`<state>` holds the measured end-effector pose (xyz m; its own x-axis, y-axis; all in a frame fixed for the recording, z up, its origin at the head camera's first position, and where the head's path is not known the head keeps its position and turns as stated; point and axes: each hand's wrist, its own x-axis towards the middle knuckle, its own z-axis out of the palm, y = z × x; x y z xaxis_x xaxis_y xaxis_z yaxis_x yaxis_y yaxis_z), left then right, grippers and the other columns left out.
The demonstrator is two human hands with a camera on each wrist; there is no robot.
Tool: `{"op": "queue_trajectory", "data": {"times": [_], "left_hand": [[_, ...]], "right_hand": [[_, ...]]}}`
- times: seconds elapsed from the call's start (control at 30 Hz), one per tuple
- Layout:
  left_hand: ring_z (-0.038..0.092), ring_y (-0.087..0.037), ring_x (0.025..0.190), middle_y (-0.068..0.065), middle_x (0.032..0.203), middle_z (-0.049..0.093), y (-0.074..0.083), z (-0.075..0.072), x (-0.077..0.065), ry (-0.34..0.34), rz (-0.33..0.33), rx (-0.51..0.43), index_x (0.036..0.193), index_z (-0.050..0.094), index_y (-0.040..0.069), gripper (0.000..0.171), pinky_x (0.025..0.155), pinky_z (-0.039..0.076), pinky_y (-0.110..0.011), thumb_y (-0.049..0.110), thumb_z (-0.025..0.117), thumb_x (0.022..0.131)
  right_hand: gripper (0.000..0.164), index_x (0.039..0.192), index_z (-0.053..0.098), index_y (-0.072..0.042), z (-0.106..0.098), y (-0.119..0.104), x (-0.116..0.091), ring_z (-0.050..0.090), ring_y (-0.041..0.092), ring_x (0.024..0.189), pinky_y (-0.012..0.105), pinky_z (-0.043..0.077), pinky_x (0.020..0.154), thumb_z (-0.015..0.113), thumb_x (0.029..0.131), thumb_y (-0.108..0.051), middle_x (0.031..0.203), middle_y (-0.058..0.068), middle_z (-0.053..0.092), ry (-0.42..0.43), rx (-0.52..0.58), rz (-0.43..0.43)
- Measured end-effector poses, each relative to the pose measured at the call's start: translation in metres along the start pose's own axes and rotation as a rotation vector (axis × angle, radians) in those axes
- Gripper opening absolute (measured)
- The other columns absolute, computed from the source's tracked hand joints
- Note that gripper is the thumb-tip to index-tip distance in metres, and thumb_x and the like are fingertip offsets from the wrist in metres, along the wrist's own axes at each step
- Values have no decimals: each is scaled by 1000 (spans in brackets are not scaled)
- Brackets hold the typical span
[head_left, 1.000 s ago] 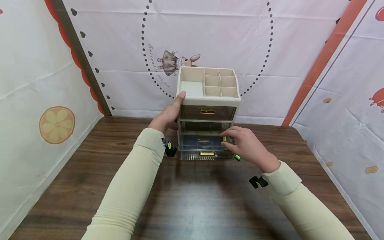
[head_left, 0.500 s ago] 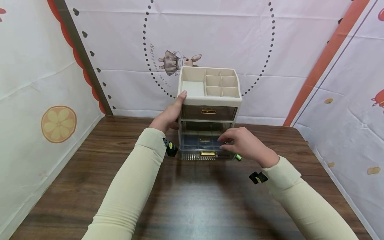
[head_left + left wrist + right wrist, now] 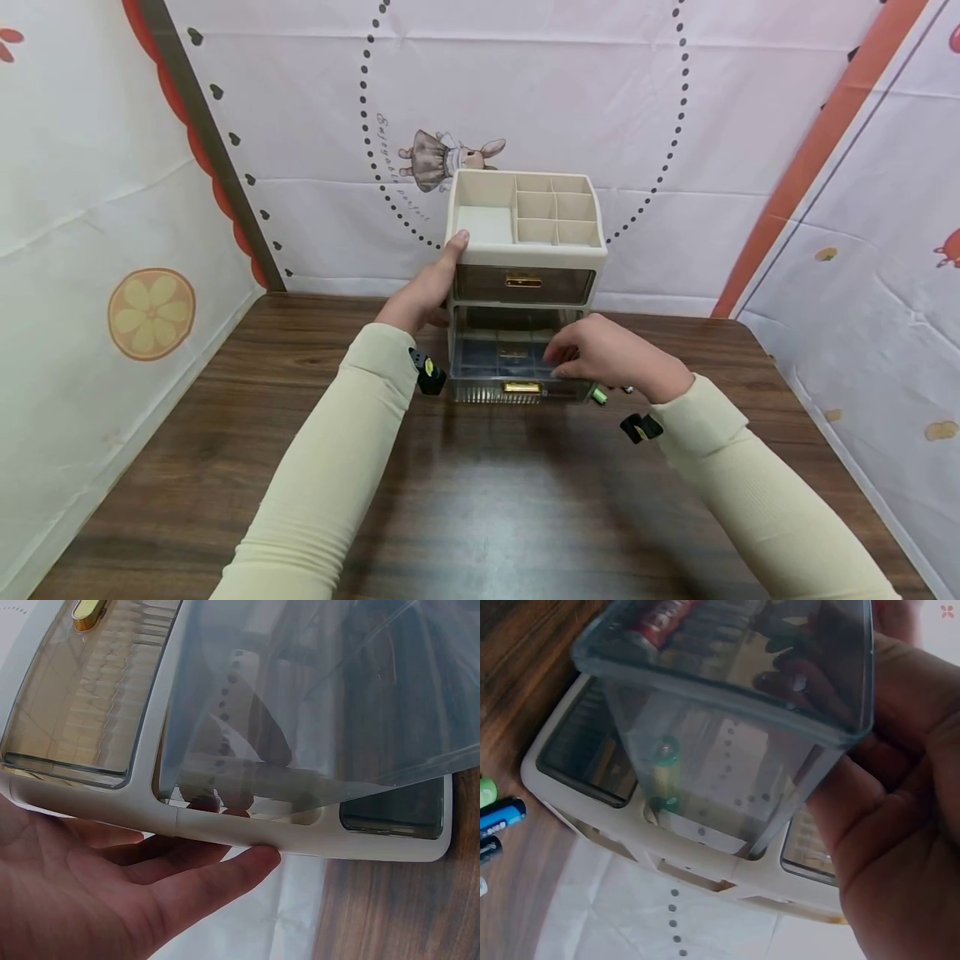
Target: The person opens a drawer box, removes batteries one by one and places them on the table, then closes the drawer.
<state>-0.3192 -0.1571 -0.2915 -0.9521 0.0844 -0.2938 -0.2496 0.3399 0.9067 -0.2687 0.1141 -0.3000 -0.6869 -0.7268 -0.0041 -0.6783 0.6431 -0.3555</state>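
A cream drawer organizer [image 3: 525, 255] stands upright on the table with its clear middle drawer [image 3: 487, 392] pulled out. My left hand [image 3: 423, 292] grips the organizer's left side, thumb at the top front corner and fingers along the side wall. My right hand [image 3: 596, 354] reaches over the drawer's right side, bent fingers inside and a gap between thumb and fingers. Through the drawer's clear wall in the right wrist view, a green-and-yellow battery [image 3: 666, 774] shows near its floor, apart from the fingers. A red battery [image 3: 660, 621] also shows through the drawer front.
Several batteries lie on the table right of the organizer, among them a green one [image 3: 599, 396] and a blue one [image 3: 501, 817]. The top drawer [image 3: 522, 284] is closed, its handle gold. A divided tray [image 3: 555, 208] forms the organizer's top. Printed cloth [image 3: 525, 83] hangs behind.
A green battery showed between my right fingertips a second ago and no longer shows there. The right fingers have dipped further into the drawer. My left hand keeps its hold.
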Motion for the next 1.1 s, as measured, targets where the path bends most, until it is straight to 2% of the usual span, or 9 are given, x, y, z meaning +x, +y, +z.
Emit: {"op": "queue_trajectory", "data": {"times": [0.37, 0.57, 0.67, 0.73, 0.8, 0.9, 0.97, 1.1], "left_hand": [[48, -39, 124, -19, 142, 37, 0, 0, -1, 10, 2, -4, 152, 23, 13, 113, 92, 49, -57, 94, 20, 73], [49, -39, 123, -19, 141, 38, -1, 2, -1, 18, 16, 0, 152, 24, 14, 112, 90, 50, -57, 94, 19, 73], [49, -39, 123, -19, 141, 38, -2, 2, 0, 18, 15, 4, 152, 23, 14, 112, 90, 50, -57, 94, 19, 74], [49, -39, 123, -19, 142, 37, -2, 2, 0, 18, 12, 2, 152, 23, 15, 112, 90, 50, -57, 94, 19, 73], [49, -39, 123, -19, 142, 37, -3, 1, 1, 18, 10, 1, 152, 23, 15, 113, 90, 50, -57, 95, 19, 73], [49, -39, 123, -19, 142, 37, -3, 1, 2, 19, 8, 1, 153, 23, 15, 114, 90, 50, -57, 95, 19, 72], [49, -38, 123, -19, 142, 37, -3, 0, 2, 18, 11, 7, 153, 22, 15, 114, 90, 50, -57, 95, 19, 72], [50, -37, 121, -19, 142, 37, -3, 0, 2, 21, 11, 19, 153, 22, 15, 114, 90, 50, -56, 95, 19, 72]], "right_hand": [[12, 93, 77, -12, -5, -6, 17, 65, 7, 79, 30, 55, 72, 71, 83, -8, 89, -3, 73, -131, -106, 3], [13, 92, 77, -12, -2, -8, 25, 65, 10, 79, 32, 55, 71, 69, 84, -6, 91, -1, 72, -187, -164, 65], [15, 84, 76, -14, 1, -8, 29, 59, 8, 71, 29, 53, 65, 67, 84, -3, 83, -3, 71, -212, -185, 71], [21, 72, 72, -17, 3, -9, 32, 47, 6, 61, 26, 45, 59, 65, 84, -1, 69, -7, 62, -231, -195, 65], [34, 58, 58, -19, 5, -8, 34, 31, 8, 55, 26, 31, 53, 63, 85, 0, 57, -9, 43, -247, -211, 54], [45, 53, 38, -22, 7, -9, 38, 16, 12, 57, 30, 19, 55, 60, 85, 1, 57, -7, 21, -277, -217, 59], [48, 55, 29, -22, 7, -9, 40, 13, 12, 58, 31, 16, 56, 59, 85, 2, 59, -6, 15, -294, -215, 70], [49, 55, 26, -21, 7, -11, 42, 10, 13, 58, 31, 15, 56, 56, 85, 3, 60, -5, 13, -330, -200, 92]]}}
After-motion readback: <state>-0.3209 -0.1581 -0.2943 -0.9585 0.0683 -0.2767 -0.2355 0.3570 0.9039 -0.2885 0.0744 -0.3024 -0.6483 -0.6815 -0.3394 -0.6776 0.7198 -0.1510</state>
